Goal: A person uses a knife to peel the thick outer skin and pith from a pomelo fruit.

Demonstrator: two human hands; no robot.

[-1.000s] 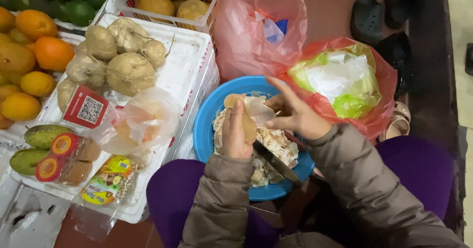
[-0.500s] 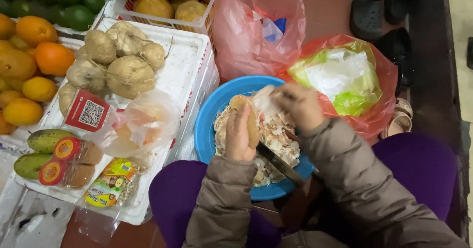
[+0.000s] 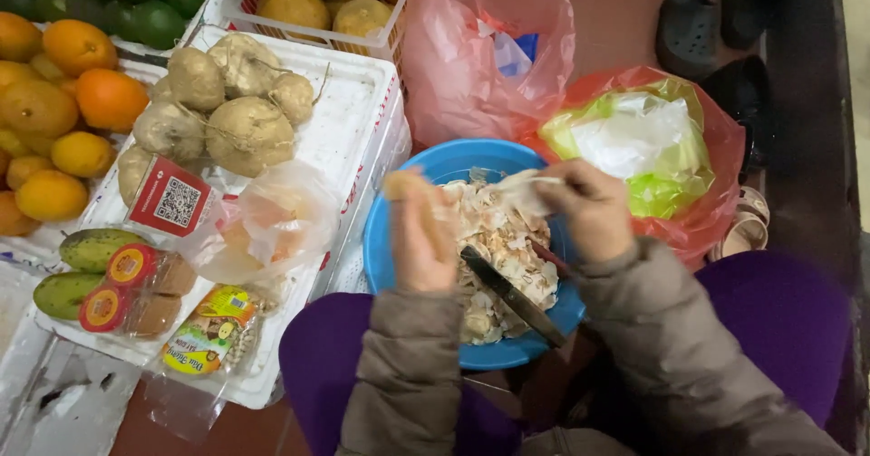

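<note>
A blue bowl (image 3: 399, 229) full of pale peelings (image 3: 494, 247) rests on my lap. My left hand (image 3: 421, 238) grips a tan root vegetable (image 3: 405, 184) above the bowl's left side. My right hand (image 3: 589, 207) pinches a strip of pale skin (image 3: 526, 189) coming off it, over the bowl's right side. A dark-bladed knife (image 3: 512, 295) points down and right beneath my right wrist, its handle hidden by that hand.
A white foam tray (image 3: 353, 121) to the left holds several brown roots (image 3: 227, 111), a red card (image 3: 172, 200) and packaged fruit (image 3: 109, 275). Oranges (image 3: 63, 84) lie far left. Pink bags (image 3: 480, 48) and a red bag of green plastic (image 3: 652, 148) sit behind the bowl; dark shoes (image 3: 716, 21) upper right.
My right hand has moved rightward, pulling a strip of skin away from the root. My left hand has turned the root slightly and stays over the bowl.
</note>
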